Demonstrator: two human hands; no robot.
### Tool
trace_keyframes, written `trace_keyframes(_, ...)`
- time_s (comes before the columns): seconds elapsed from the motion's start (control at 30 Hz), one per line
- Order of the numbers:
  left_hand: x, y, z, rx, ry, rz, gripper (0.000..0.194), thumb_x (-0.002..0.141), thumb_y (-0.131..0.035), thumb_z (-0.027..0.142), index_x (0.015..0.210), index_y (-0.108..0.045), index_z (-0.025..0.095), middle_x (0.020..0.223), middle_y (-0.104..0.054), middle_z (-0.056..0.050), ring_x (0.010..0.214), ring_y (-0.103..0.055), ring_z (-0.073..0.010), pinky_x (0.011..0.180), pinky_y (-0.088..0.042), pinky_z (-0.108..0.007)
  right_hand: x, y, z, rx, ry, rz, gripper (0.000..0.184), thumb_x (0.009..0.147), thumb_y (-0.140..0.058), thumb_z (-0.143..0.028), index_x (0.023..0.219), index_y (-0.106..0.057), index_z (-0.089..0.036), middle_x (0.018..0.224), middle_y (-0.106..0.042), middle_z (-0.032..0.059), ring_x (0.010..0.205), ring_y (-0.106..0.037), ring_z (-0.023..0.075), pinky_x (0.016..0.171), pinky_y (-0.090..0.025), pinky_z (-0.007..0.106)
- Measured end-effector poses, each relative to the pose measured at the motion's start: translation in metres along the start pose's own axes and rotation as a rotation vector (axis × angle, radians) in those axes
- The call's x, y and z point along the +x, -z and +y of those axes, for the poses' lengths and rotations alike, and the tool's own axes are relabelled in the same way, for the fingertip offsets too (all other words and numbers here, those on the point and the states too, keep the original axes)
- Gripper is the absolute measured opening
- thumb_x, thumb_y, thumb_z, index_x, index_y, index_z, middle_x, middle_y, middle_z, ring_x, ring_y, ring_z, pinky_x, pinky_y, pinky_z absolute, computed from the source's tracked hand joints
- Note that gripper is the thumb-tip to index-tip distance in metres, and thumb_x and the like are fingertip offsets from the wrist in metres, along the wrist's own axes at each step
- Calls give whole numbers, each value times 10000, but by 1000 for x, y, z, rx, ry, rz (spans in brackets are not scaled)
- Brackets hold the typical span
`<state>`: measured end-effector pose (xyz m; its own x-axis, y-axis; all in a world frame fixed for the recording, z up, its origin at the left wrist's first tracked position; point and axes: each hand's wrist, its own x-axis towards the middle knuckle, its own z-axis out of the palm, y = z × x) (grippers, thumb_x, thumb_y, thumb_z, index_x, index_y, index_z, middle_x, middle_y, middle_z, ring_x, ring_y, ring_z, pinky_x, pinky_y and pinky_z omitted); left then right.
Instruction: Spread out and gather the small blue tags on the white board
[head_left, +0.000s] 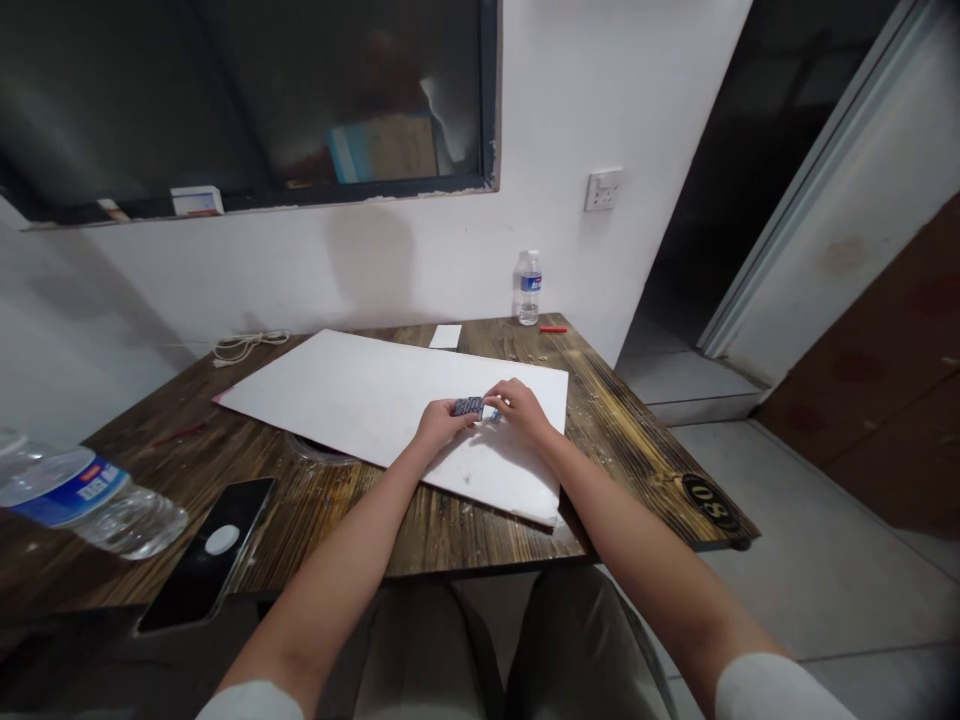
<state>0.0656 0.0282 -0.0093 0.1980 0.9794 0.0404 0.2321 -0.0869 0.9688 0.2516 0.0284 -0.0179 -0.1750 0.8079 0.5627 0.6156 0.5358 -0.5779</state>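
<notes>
My left hand [439, 425] is closed on a small flat rectangular piece [469, 407], dark blue-grey with a light pattern, gripped between thumb and fingers just above a white board [367, 385]. Close to its right edge, my right hand [523, 408] has its thumb and fingertips pinched together. What lies between those fingertips is too small to make out. Under the right fingers shows a smaller bluish piece [496, 415]; whether it is held or rests on the board I cannot tell.
The board lies aslant on a dark wooden table [645, 470], partly over a clear round dish [319, 452]. At left are a large water bottle [90, 500] and a phone [210, 550]. Along the back are a cable [247, 345], a white card [445, 336], a small bottle [529, 290] and a red stick [553, 329].
</notes>
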Motion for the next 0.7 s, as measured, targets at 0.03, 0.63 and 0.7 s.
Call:
trace_keyframes(0.03,0,0,-1,5,1,-4,243,573,-814,300,691,-711,115,575,-646,-18,504,-530,-108,483,-371,-223,-1,0,1,3,1,13,132,872,-658,-264,757,-702,-218,806,-689,44,812,-544,199,762,-386,316)
trace_keyframes(0.63,3,1,-3,65,6,12,245,600,-808,315,713,-721,116,598,-668,-40,496,-520,-100,474,-349,-220,0,5,0,131,-231,39,64,776,-709,-242,721,-712,-210,769,-697,10,711,-576,153,680,-406,260)
trace_keyframes(0.7,2,0,-3,21,13,15,252,591,-814,312,722,-720,118,600,-669,-39,495,-528,-102,476,-372,-222,1,9,3,85,-263,49,107,823,-655,-256,753,-724,-212,794,-704,18,725,-582,159,691,-407,264)
